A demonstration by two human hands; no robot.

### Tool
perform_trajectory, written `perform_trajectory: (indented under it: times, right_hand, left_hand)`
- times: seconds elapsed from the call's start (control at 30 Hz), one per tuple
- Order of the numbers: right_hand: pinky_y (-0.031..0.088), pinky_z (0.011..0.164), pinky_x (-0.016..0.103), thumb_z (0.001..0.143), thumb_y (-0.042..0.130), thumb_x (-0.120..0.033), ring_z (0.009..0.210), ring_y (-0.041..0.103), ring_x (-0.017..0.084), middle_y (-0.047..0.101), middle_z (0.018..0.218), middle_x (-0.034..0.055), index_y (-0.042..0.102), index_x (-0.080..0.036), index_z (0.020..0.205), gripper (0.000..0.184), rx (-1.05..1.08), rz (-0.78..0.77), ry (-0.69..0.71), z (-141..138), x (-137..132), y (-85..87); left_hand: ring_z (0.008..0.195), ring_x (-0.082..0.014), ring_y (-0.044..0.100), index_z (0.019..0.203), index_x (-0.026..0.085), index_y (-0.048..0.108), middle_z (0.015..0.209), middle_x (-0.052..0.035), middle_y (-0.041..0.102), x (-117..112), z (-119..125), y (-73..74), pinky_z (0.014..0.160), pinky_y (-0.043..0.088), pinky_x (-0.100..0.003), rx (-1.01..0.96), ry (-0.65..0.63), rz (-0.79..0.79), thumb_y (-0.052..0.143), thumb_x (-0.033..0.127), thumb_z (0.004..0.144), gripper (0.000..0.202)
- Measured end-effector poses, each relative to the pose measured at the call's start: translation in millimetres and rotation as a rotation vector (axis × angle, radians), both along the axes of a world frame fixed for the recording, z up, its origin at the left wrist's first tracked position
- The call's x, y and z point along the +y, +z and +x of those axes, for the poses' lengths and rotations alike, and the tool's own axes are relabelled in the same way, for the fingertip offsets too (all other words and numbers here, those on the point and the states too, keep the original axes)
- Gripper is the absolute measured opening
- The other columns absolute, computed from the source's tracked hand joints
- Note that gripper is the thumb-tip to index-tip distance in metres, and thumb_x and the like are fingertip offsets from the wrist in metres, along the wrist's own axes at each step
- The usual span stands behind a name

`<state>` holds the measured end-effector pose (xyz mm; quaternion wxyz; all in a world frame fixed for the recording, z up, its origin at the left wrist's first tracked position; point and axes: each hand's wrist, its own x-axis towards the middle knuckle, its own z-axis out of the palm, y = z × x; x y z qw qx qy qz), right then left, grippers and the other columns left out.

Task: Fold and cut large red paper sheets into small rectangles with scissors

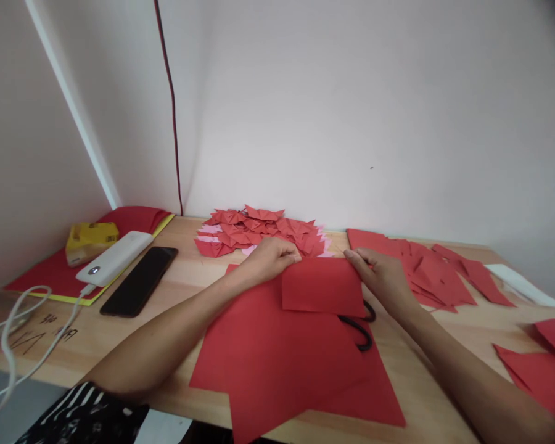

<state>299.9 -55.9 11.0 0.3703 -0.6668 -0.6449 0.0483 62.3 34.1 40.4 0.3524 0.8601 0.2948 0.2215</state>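
Lower centre, nearest: large red sheets [268, 364] overlapping on the table. Black looped handles [369, 338] lie on them, partly covered. Centre of frame: red rectangle [322, 287] raised above the sheets; left hand [271, 256] pinched on its upper left corner, right hand [382, 271] pinched on its upper right. Left of frame: dark phone [139, 280]. Right: loose red pieces [432, 277]. Farther, by the wall [305, 111]: heaped folded red shapes [254, 228].

The table [189, 271] is smooth, grained wood. Near its back edge, the folded pieces [231, 234] look like matt paper; so do the sheets [282, 364] at its front edge. Leftward, the phone [139, 282] has a glossy face, the power bank [120, 253] smooth plastic.
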Motion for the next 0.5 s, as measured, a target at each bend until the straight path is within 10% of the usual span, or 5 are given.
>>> perform_trajectory:
  times: [0.5]
  right_hand:
    - [0.029, 0.052, 0.027, 0.092, 0.042, -0.048, 0.054, 0.035, 0.014, 0.028, 0.056, -0.0042, 0.026, -0.023, 0.061, 0.043, 0.008, -0.010, -0.037, 3.0, 1.1, -1.6]
  left_hand:
    - [0.055, -0.0097, 0.040, 0.055, 0.017, 0.048, 0.056, 0.0037, 0.045, 8.4, -1.4, -3.2, 0.054, 0.028, -0.022, -0.010, 0.053, -0.009, 0.053, 0.026, 0.080, 0.027]
